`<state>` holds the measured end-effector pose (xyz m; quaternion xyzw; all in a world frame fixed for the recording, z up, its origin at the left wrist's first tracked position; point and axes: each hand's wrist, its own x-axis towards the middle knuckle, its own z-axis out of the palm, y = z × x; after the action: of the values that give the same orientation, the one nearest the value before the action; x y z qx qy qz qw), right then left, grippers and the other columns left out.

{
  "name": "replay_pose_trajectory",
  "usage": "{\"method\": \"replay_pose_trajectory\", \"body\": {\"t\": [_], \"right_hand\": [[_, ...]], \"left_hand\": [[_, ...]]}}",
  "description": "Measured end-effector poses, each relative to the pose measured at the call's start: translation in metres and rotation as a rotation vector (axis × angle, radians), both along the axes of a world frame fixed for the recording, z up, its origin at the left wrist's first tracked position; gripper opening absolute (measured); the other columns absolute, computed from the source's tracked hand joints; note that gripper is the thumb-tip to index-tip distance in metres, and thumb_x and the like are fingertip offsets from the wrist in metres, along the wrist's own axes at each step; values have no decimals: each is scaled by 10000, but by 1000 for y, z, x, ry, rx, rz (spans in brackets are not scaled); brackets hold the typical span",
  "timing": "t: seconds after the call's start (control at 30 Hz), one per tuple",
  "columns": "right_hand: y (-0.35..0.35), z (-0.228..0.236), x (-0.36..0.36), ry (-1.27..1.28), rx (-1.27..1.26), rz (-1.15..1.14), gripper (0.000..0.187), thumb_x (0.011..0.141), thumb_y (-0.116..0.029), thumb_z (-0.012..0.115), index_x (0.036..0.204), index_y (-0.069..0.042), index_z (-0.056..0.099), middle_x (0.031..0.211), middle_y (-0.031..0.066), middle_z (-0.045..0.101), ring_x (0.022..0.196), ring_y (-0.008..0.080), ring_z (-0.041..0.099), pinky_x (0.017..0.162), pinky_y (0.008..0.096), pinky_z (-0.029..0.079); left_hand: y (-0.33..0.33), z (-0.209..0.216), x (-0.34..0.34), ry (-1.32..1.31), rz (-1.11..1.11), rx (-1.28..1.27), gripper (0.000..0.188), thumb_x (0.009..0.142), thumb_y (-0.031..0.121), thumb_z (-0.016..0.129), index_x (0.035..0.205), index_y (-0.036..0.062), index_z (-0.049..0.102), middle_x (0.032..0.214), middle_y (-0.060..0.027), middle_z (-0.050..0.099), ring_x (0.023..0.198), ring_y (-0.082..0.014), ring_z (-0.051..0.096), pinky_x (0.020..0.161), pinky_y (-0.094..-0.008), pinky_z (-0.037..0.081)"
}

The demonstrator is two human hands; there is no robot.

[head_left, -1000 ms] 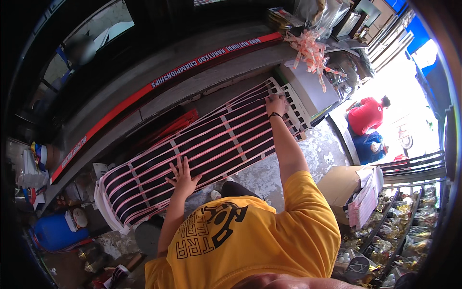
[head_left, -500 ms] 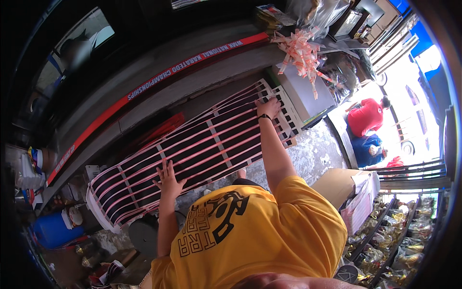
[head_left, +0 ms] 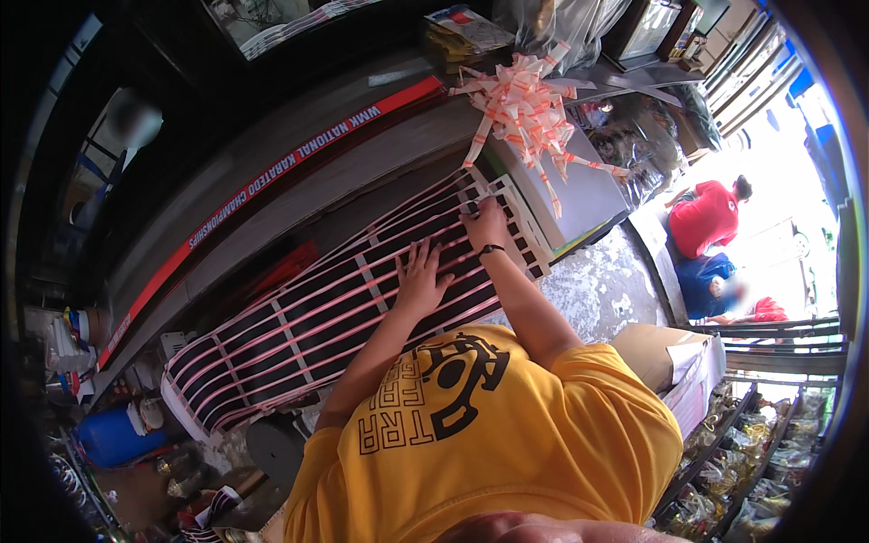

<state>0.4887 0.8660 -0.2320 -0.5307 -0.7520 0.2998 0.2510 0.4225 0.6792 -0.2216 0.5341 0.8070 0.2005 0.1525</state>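
Observation:
A long striped sheet (head_left: 299, 337), black with pink and white lines, lies over a narrow low table in front of me. It looks like rows of printed strips crossed by pale bands. My left hand (head_left: 423, 279) rests flat on the sheet, fingers spread, right of its middle. Close by, near the sheet's right end, my right hand (head_left: 486, 226) has its fingers bent down against the strips. A small greyish bit shows at its fingertips, too small to name. A black band circles my right wrist. At that end, white edging with black blocks (head_left: 522, 226) runs across.
Behind the sheet runs a grey ledge with a red lettered ribbon (head_left: 272, 176). A pink-and-white ribbon bunch (head_left: 529, 113) hangs over a grey box (head_left: 570, 181). A blue drum (head_left: 118, 434) stands left, a cardboard box (head_left: 644, 351) right. Outside sits a person in red (head_left: 706, 222).
My left hand has slid right along the sheet, close to my right hand. The right hand's fingers are now bent more tightly at the sheet's right end. The view has shifted slightly.

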Motion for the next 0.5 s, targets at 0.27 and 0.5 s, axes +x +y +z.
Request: {"method": "replay_pose_trajectory", "body": {"t": [0.27,0.5], "right_hand": [[10,-1,9,31,-10,114,364,702,-183,803,932,-24,570,994,175,608,982,393,587,840,473,491],[14,-1,13,122,-54,96,365,696,-196,818,930,2,620,943,192,643,885,371,638,786,452,516]], "left_hand": [[2,-11,12,59,48,-14,738,890,476,627,1484,137,347,1591,-132,191,1483,-390,113,1128,-686,74],[2,-11,14,55,60,-7,738,888,479,627,1483,139,354,1598,-119,191,1484,-385,113,1132,-678,72]]}}
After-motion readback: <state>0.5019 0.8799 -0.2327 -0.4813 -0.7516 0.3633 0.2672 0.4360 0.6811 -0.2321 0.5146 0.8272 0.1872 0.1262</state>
